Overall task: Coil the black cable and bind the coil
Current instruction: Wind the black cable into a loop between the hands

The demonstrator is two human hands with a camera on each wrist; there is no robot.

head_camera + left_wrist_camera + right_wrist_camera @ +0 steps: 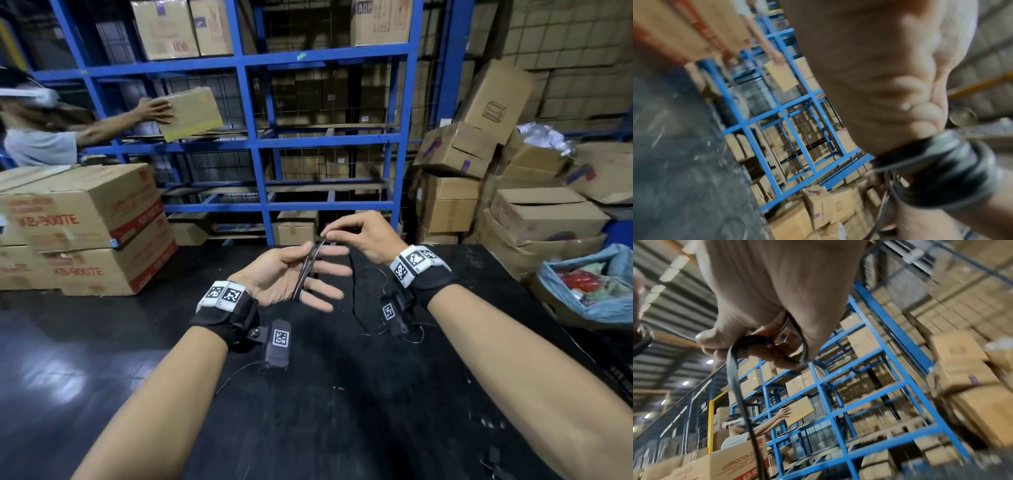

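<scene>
Left hand: the left hand (287, 277) is held palm-up above the table with fingers straight and spread; it serves as the former, and turns of the thin black cable (308, 270) run round the fingers.
Right hand: the right hand (363, 236) has fingertips and thumb closed on the cable, just beyond the left fingertips; the right wrist view shows the strand curving out of that pinch.
Cable: part wound on the left hand, the rest trailing down to the dark table top (120, 342) beside the right wrist.
Step in hand: I'd say it's the winding, with no binding begun.
Doing it well: I'd keep the left fingers spread so the turns stay even, lay each turn beside the last, keep a light pull on the strand, and save a tail for the binding wrap.
In the way: the slack on the table lies close to the wrist camera leads and could snag, by my guess.
Around: blue steel racking (253, 144) with brown cardboard cartons (82, 216); a second person's arm (113, 123) pushing a carton onto a shelf, well apart; a blue plastic bag (592, 291) at the right.
</scene>
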